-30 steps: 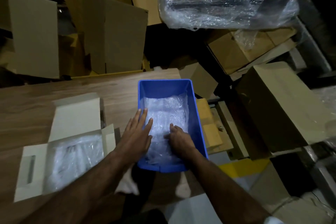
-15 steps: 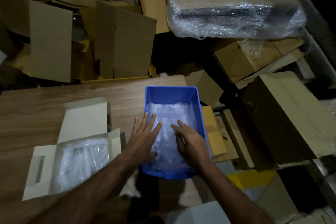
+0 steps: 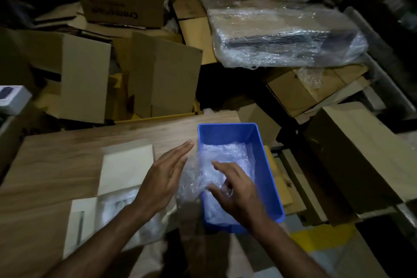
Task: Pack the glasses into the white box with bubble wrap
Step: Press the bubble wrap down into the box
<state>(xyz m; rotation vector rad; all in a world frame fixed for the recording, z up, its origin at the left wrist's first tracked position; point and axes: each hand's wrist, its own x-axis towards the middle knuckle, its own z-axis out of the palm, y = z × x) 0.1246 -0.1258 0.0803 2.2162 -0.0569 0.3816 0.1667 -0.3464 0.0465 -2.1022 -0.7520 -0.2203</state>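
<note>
Lifting a bubble wrap point(image 3: 198, 178) sheet out of the blue bin point(image 3: 268, 169), pinched in the right hand point(image 3: 239, 189) grip, left hand point(image 3: 164, 176) flat and open to steady, white box point(image 3: 90, 207) waiting open alongside on the desk point(image 3: 63, 158).

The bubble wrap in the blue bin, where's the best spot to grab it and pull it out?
Probably the loose edge of the bubble wrap that spills over the left wall of the blue bin. Come from the left with the left hand and pinch that raised fold; the rest lies flat in the bin, offering less to take.
</note>
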